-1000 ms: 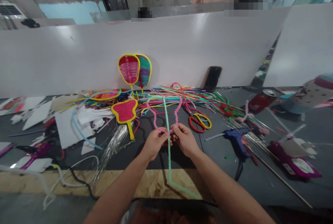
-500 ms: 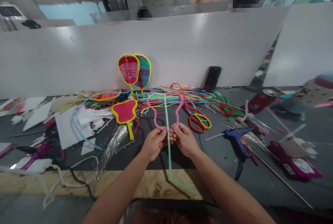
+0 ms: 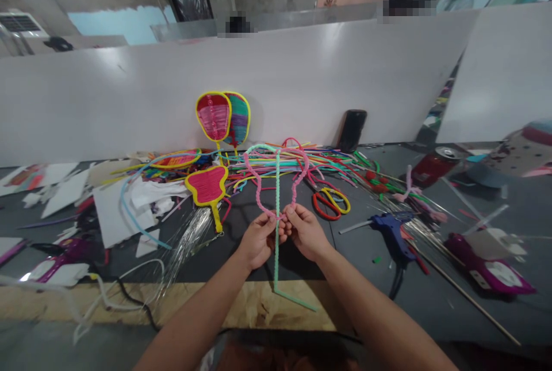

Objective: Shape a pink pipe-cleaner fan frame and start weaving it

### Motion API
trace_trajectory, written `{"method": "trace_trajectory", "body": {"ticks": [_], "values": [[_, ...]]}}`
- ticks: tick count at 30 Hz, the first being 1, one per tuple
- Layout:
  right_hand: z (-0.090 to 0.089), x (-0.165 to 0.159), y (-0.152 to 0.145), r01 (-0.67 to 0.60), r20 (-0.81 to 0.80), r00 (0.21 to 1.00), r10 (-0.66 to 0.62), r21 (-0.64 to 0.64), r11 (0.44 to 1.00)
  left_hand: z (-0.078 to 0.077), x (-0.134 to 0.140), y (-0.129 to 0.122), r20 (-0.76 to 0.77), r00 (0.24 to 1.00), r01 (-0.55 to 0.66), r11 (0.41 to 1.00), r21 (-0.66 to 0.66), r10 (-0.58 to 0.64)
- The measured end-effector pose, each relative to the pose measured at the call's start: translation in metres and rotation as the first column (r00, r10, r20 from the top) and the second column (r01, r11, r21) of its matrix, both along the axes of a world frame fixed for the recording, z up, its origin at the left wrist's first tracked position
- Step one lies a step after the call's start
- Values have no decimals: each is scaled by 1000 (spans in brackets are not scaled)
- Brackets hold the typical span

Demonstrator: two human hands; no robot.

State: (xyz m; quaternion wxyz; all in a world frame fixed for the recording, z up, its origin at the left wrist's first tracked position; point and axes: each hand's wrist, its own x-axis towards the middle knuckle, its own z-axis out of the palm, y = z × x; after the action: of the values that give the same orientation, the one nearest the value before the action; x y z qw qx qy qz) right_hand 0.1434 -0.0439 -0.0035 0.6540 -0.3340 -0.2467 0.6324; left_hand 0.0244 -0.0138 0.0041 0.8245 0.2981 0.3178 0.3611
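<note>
Pink frame (image 3: 259,191): shaped, held above table (image 3: 207,264), unfilled; apparently unfinished at bottom join.
Green stem (image 3: 277,192): running up the middle, bent near bottom.
Left hand (image 3: 257,241): pinching frame's bottom with fingers.
Right hand (image 3: 309,233): likewise.

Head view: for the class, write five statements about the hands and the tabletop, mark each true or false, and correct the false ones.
1. The left hand and the right hand both pinch the pink frame. True.
2. The green stem is straight right to its lower end. False: the green stem bends near the bottom.
3. The phone stands tilted by the white board. True.
4. The blue glue gun is in the right hand. False: the blue glue gun lies on the table.
5. The can is red. True.
</note>
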Motion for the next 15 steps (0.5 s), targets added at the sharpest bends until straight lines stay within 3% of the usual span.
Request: {"method": "trace_trajectory", "body": {"ticks": [9, 15], "values": [[-2, -1, 0, 4, 52, 999, -5, 13, 1000, -1, 1, 0, -24, 1000, 6, 999, 36, -5], [-2, 4, 3, 102, 101, 990, -102, 1, 995, 2, 1, 0, -73, 997, -2, 997, 71, 7]]}}
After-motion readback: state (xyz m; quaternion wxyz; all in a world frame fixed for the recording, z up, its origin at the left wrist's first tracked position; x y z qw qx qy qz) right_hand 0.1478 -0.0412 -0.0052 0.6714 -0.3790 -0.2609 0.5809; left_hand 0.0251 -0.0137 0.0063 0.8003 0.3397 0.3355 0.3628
